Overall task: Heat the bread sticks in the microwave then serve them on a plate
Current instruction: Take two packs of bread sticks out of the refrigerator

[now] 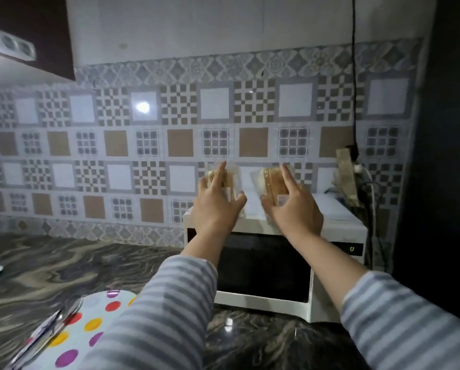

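Clear plastic wraps two packets of bread sticks that stand upright on top of the white microwave [341,222], against the patterned tile wall. The person reaches up with both arms in grey-striped sleeves. The left hand [218,206] has its fingers curled round the left packet [223,180], forefinger stretched up along its face. The right hand [294,209] grips the right packet [270,182] the same way, thumb on the near side. The picture is blurred around the packets, so how firm either hold is I cannot say, but both hands plainly close on them.

The microwave's dark door [263,268] looks shut, with a small lit display [352,248] on its right panel. It sits on a marbled dark counter [63,276], and near the front left lies a white plate with coloured dots [90,324], something flat and shiny resting across its edge.

To my eye this is the very beginning: fetching the bread sticks, with nothing heated yet. The next move, I'd judge, calls for bringing the packets down to the counter, freeing a hand to open the door, and getting the sticks out of their wrapping before they go inside. The dotted plate looks a likely place for serving.
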